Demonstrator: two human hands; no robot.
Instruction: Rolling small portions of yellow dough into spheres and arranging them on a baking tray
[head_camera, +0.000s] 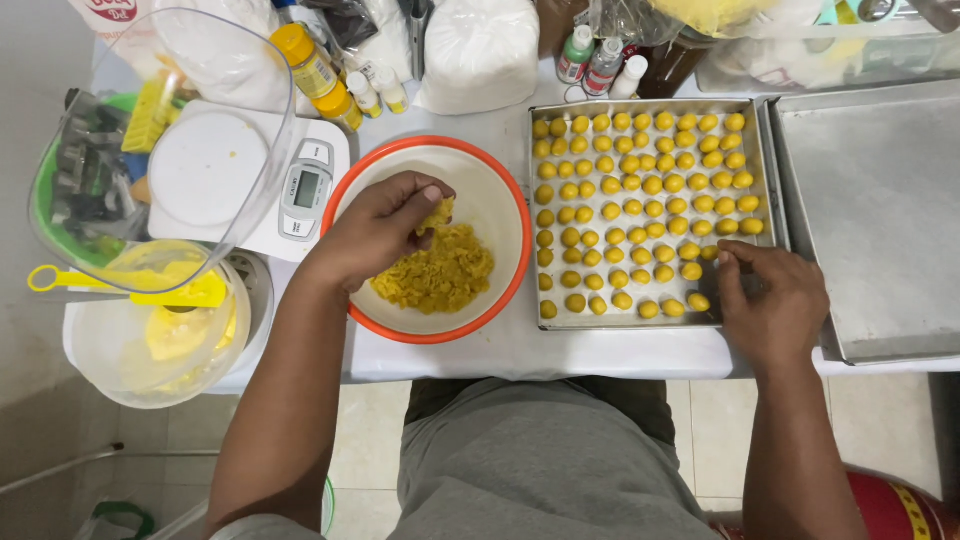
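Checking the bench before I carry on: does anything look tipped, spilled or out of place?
A clear bowl leans tilted over the white scale instead of sitting flat. Otherwise nothing is spilled: the dough balls sit in neat rows on the tray.

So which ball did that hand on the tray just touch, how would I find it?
Find the shiny metal tray full of yellow dough balls, right of the orange-rimmed bowl. Go to its near right side, where the right hand rests. The ball sits by those fingertips, alone at the end of its row.
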